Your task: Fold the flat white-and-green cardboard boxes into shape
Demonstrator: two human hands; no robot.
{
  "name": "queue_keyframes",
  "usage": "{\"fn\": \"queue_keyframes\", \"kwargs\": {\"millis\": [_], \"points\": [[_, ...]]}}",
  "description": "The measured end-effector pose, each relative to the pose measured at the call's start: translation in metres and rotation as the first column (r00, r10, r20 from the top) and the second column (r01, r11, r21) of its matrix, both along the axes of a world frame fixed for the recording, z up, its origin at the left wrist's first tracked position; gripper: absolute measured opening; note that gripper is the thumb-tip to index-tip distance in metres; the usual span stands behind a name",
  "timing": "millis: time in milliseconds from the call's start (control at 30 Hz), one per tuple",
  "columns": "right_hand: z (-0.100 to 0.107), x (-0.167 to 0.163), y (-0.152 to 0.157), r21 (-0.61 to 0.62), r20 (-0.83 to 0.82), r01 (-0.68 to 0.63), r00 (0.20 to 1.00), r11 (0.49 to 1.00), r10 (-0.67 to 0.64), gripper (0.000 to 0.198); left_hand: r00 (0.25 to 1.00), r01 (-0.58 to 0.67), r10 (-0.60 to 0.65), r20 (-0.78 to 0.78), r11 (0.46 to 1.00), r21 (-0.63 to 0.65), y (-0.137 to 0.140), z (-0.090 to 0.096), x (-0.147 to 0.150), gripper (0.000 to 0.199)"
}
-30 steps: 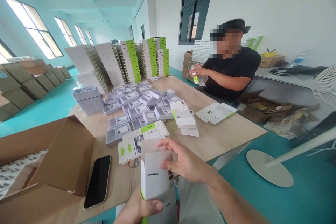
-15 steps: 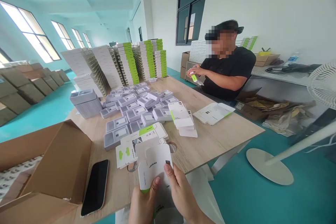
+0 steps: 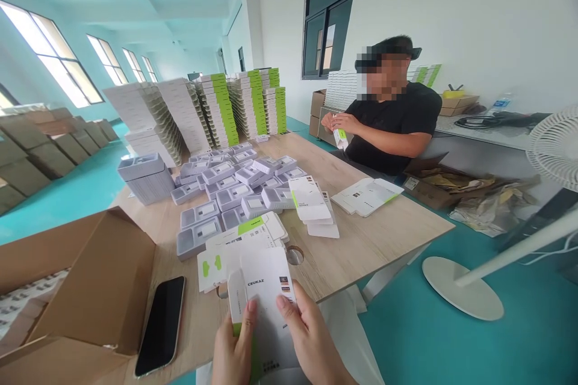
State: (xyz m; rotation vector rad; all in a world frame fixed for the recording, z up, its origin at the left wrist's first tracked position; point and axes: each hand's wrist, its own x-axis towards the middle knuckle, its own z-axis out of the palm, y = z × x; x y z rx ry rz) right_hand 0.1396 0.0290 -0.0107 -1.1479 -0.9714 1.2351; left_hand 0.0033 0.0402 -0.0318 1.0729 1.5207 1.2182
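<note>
A white and green printed carton (image 3: 266,301), marked CEUKAZ, is held between my two hands at the table's near edge. My left hand (image 3: 235,337) grips its left side, thumb on the printed face. On the right side, my right hand (image 3: 304,331) presses its thumb below the small dark labels, fingers behind. Just beyond the carton lie flat folded cartons (image 3: 246,237) with green panels. Several pale grey trays (image 3: 235,195) with small pieces in them are heaped further back. More flat cartons (image 3: 311,201) lie right of the trays.
An open cardboard box (image 3: 90,283) and a phone (image 3: 160,325) are at the left. Tall stacks of finished-looking boxes (image 3: 217,111) line the table's far side. A co-worker (image 3: 388,114) sits across, holding a carton (image 3: 339,137). A fan (image 3: 465,286) stands at the right.
The carton in my hands has turned flatter towards me, showing more of its printed face, and both thumbs have shifted on it. The co-worker's carton has tilted slightly.
</note>
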Motion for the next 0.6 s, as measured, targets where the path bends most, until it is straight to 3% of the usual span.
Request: {"fn": "queue_keyframes", "kwargs": {"millis": [167, 333, 500, 600], "points": [[-0.004, 0.002, -0.003, 0.005, -0.037, -0.068, 0.997, 0.998, 0.068, 0.063, 0.990, -0.090, 0.075, 0.120, 0.988, 0.127, -0.002, 0.012, 0.007, 0.077], [-0.007, 0.006, -0.007, 0.038, 0.005, -0.039, 0.999, 0.999, 0.039, 0.070, 0.970, -0.055, 0.035, 0.240, 0.996, 0.077, -0.010, 0.014, 0.012, 0.092], [-0.002, 0.020, -0.003, 0.038, 0.054, -0.027, 0.998, 0.999, 0.025, 0.059, 0.964, -0.028, 0.029, 0.264, 1.000, -0.008, -0.017, 0.009, 0.012, 0.088], [0.001, 0.025, -0.001, 0.055, 0.095, -0.080, 0.993, 0.995, 0.075, 0.053, 0.982, -0.024, 0.019, 0.186, 0.999, 0.025, -0.020, 0.010, 0.012, 0.075]]}}
